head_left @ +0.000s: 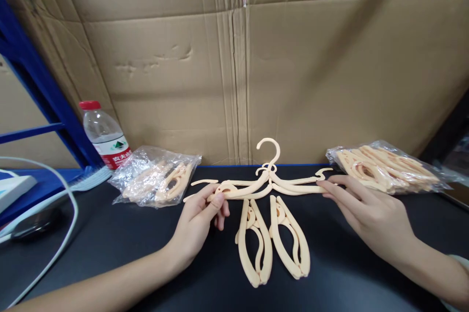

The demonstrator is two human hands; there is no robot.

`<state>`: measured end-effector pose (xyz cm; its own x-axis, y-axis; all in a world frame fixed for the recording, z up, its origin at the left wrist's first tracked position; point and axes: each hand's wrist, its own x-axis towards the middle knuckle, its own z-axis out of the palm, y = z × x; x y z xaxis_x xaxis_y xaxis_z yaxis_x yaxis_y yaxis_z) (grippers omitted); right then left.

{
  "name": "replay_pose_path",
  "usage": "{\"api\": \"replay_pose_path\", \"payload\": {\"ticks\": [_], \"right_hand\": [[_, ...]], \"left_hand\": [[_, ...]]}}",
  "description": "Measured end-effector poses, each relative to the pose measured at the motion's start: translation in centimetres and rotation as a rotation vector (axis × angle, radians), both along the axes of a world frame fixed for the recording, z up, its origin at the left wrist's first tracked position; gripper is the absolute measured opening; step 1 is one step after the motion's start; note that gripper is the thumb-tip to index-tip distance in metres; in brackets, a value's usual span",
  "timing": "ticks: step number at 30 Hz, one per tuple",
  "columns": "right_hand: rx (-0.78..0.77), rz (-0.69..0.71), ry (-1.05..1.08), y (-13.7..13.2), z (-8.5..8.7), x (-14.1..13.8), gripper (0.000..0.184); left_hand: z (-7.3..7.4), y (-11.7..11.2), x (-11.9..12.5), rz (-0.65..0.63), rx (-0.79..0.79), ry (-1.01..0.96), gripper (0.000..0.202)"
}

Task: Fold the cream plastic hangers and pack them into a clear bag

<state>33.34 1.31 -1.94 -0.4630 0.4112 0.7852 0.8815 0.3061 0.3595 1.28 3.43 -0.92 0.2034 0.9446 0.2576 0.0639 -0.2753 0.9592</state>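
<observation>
A cream folding hanger, spread wide with its hook upward, is between my hands. My left hand pinches its left arm end between thumb and fingers. At the other end, my right hand grips the right arm with its fingertips. Behind it, partly covered, at least one more unfolded hanger lies on the black table. Two folded hangers, a left one and a right one, lie side by side just in front of the held hanger.
Clear bags of folded hangers lie at left and right. A red-capped bottle stands by a blue frame. White cables and a dark rounded object are at far left. Cardboard walls the back.
</observation>
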Motion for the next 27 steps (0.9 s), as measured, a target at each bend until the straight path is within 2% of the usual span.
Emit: {"api": "replay_pose_path", "payload": {"ticks": [6, 14, 19, 24, 27], "right_hand": [[0.000, 0.025, -0.035, -0.03, 0.04, -0.26, 0.032], [-0.186, 0.266, 0.144, -0.08, -0.56, -0.22, 0.046], [-0.234, 0.340, 0.391, 0.05, -0.49, -0.78, 0.033], [-0.489, 0.469, 0.702, 0.60, -0.37, -0.60, 0.017], [-0.637, 0.560, 0.952, 0.66, -0.22, -0.46, 0.016]], "left_hand": [[-0.12, 0.15, -0.13, 0.016, -0.010, -0.006, 0.027], [-0.12, 0.10, -0.02, -0.005, -0.006, -0.005, 0.026], [-0.38, 0.02, -0.13, -0.005, 0.001, 0.028, 0.024], [-0.24, -0.08, -0.14, 0.006, 0.026, 0.024, 0.022], [0.02, -0.27, -0.06, -0.009, 0.014, 0.000, 0.021]]}}
